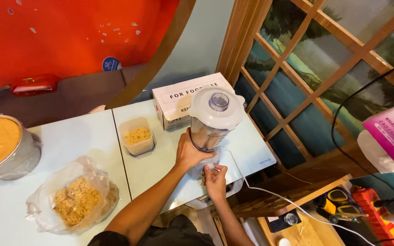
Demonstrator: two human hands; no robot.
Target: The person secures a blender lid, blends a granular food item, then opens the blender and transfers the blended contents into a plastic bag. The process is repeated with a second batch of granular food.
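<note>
Closest to the camera, two bare arms reach out over a pale bench (87,136). The right hand (215,180) is low down at the front of the blender (211,127). Its fingers (211,169) are curled in tight on the base of the blender, at the front. I cannot tell just what part they press. The left hand (189,152) is a bit higher. Its fingers are wrapped around the side of the clear jug, where the jug meets the base.

The blender stands up straight near the right edge of the bench. It has a pale lid (216,107) with a round cap in the middle. A white cord (297,207) runs from the blender off to the right and down toward the floor.

To the left, near the front of the bench, lies a clear plastic bag (71,196) with brown crumbs inside. A little farther back, just left of the blender, stands a small clear tub (137,135) with pale yellow bits in it.

At the far left edge sits a metal bowl (17,157) full of smooth orange paste, with clear wrap on it.

Behind the blender rests a white cardboard box (178,98) with dark letters. Farther back are a red wall (69,36) and a wooden frame (306,68) with glass panes.
</note>
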